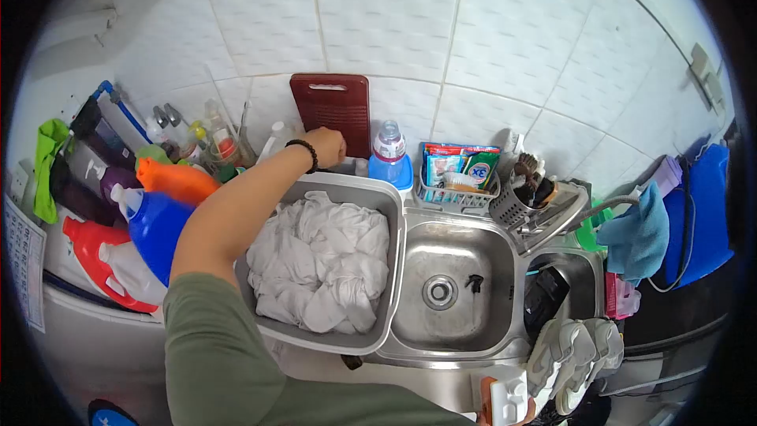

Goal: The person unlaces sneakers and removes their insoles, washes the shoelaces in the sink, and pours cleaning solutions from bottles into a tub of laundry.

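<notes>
My left hand (326, 147), with a dark beaded bracelet at the wrist, reaches over the grey basin (400, 268) to its far side. Its fingers are curled in front of the dark red washboard (315, 95), which leans on the tiles. What they hold, if anything, is hidden. Crumpled white cloth (323, 260) fills the basin. At the bottom edge, partly cut off, my right hand (530, 412) grips a white plastic piece (510, 402) with an orange-brown part beside it. Close to the left hand stands a clear-necked bottle with blue liquid (388, 146).
Right of the basin is a steel sink (453, 339) with a small black item (474, 283). Behind it sit a basket of sachets (459, 197) and a brush holder (516, 207). Grey-white shoes (564, 355) stand at right. Detergent jugs (162, 229) crowd the left.
</notes>
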Demonstrator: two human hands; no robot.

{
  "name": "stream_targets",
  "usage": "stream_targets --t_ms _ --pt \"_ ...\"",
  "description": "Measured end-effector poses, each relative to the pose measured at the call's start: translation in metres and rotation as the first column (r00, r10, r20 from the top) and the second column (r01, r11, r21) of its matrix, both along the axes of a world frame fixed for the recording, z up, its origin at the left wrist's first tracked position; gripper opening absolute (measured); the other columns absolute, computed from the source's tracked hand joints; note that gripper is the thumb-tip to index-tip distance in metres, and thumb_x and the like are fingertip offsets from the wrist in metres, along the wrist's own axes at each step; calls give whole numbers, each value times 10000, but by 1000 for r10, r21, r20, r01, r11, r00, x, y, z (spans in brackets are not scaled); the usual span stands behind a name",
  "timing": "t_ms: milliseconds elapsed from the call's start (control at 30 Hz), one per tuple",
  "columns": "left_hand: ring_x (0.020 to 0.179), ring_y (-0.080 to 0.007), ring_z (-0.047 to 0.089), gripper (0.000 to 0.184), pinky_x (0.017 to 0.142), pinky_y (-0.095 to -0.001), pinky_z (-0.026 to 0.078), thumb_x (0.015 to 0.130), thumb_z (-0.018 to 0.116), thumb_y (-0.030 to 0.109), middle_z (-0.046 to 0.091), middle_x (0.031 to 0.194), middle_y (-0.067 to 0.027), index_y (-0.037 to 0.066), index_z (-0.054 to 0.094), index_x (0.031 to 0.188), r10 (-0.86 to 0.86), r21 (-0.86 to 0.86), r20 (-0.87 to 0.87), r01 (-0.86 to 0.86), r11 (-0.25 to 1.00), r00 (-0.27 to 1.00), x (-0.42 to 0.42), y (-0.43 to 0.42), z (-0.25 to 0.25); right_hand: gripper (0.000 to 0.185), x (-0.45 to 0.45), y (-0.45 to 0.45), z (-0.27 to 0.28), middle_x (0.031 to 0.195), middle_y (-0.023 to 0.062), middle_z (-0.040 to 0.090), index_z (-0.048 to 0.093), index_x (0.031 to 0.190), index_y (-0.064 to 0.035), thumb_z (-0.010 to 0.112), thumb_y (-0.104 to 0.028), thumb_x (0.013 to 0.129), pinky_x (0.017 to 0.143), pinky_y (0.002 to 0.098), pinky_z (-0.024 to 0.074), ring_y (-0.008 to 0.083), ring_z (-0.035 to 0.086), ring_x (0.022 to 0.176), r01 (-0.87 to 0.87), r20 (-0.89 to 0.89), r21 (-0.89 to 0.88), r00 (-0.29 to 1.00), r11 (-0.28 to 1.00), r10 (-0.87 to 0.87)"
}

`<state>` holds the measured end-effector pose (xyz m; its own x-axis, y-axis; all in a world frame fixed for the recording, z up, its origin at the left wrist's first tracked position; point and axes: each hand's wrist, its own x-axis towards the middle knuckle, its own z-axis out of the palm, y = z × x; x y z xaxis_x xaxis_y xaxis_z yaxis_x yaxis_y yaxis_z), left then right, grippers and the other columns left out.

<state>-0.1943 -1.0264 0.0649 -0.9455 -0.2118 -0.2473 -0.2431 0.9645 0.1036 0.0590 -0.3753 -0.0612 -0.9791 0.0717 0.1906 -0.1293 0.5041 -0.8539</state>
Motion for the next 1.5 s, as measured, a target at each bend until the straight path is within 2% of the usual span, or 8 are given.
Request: stream_targets --t_ms 100,133,400,700,933,1200,1300,1500 --pt "973 -274 713 273 875 -413 555 792 738 257 757 1054 -109 128 787 1028 19 -175 344 44 984 939 -25 -14 -21 990 -5 16 -6 1246 220 596 349 1423 55 929 -141 645 924 441 514 319 616 1106 -101 14 89 995 991 101" --pt "1011 -278 704 379 895 -415 550 773 754 282 747 1112 -110 130 768 1120 66 -140 422 -7 990 904 -33 -20 -27 474 -29 -14 43 1147 66 713 730 1227 -165 728 -103 757 1064 467 408 281 657 1108 -187 -234 616 884 765 404" --pt "1050 -287 700 474 906 -413 564 757 790 297 718 1197 -121 88 737 1178 -42 -42 553 78 996 832 -34 -26 -36 652 -33 -19 33 1173 124 641 547 1304 -80 794 -126 702 1008 453 434 297 617 1095 -142 -54 298 985 944 166" --pt "1113 -305 673 640 967 -400 531 645 874 315 725 1169 -131 59 709 1208 -67 -65 297 91 994 952 -17 -31 -8 820 -39 -20 20 1239 163 560 402 1367 -57 820 -162 670 1033 462 410 323 559 1159 -131 -50 282 987 950 151" --pt "949 -309 712 412 854 -391 552 788 787 355 742 1004 -163 27 738 1032 -127 -69 9 128 989 992 8 -10 42 961 -18 2 0 1290 193 498 288 1417 -40 841 -191 646 1051 470 392 344 513 1209 -89 -94 286 988 954 120" --pt "1060 -304 648 347 945 -391 496 784 784 124 690 1147 -131 38 679 1104 -413 -65 -481 438 897 773 118 163 150 1079 -6 22 -30 1344 221 443 195 1454 -25 859 -220 626 1077 481 369 364 477 1261 -216 -117 97 967 972 226" --pt "1084 -322 634 386 954 -414 477 720 806 103 691 1142 -122 58 684 1083 -535 -169 -498 529 832 682 160 248 158 998 -24 22 -41 1353 212 459 247 1417 -31 852 -195 640 1086 476 368 354 500 1265 -370 -267 -229 913 900 308" --pt "1070 -344 623 513 934 -426 468 675 868 202 670 1191 -137 84 686 1140 -622 47 -437 708 705 649 204 388 125 1095 -36 31 -24 1347 198 463 207 1424 -40 940 -215 630 1097 441 379 313 501 1276 -481 -154 -173 875 860 458"
